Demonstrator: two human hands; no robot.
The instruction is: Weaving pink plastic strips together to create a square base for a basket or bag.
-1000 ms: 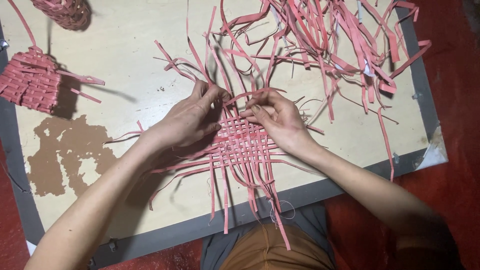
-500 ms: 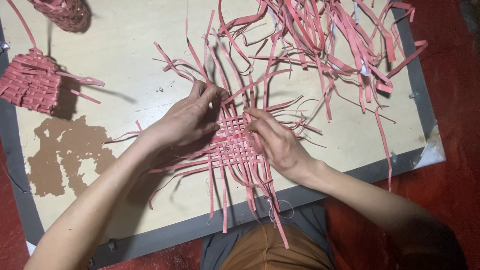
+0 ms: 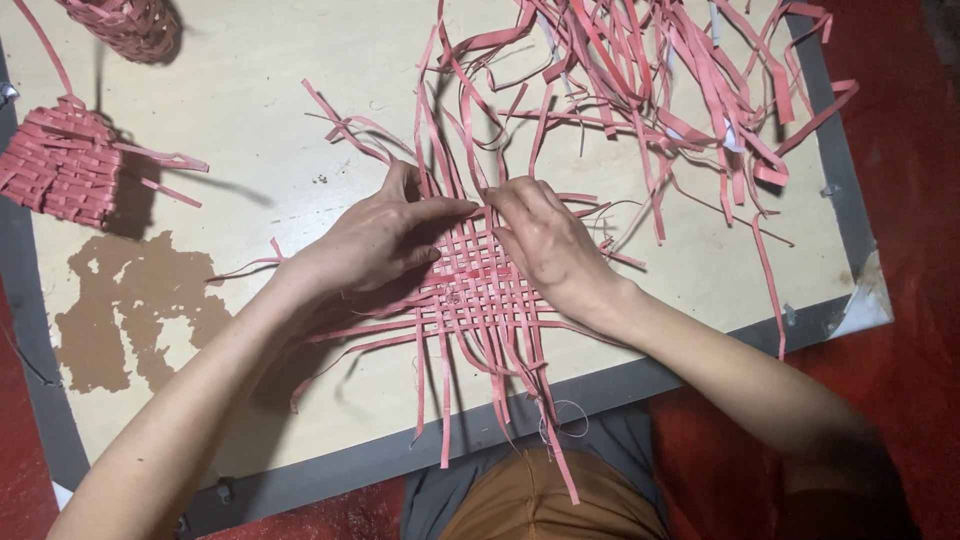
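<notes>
From above, looking down over the person's arms, a flat woven mat (image 3: 480, 285) of pink strips lies on the pale board (image 3: 300, 120), near the board's front edge and roughly in the middle of it, with loose strip ends sticking out of it on every side; some of the near ends reach past the grey border (image 3: 330, 470) toward the person's lap. The left hand (image 3: 385, 240) rests palm down on the left part of the mat, fingers stretched flat and pointing right, pressing the weave rather than closing around anything. The right hand (image 3: 545, 245) lies on the mat's right part, its fingers curled toward the top edge of the weave where the fingertips of both hands almost meet; they seem to pinch at a strip there, but I cannot tell for sure whether one is actually held. Beyond the hands, toward the far right of the board, a big tangled heap of loose pink strips (image 3: 660, 70) spreads out, some of them trailing down toward the mat. At the left edge sits a small finished woven piece (image 3: 60, 170) of the same pink, with a few strip ends poking from it, and at the far left corner another woven basket-like piece (image 3: 125, 25) is partly cut off by the frame. A brown patch (image 3: 130, 310) where the board's surface has worn away shows left of the left forearm. The floor (image 3: 900, 350) around the board is red.
</notes>
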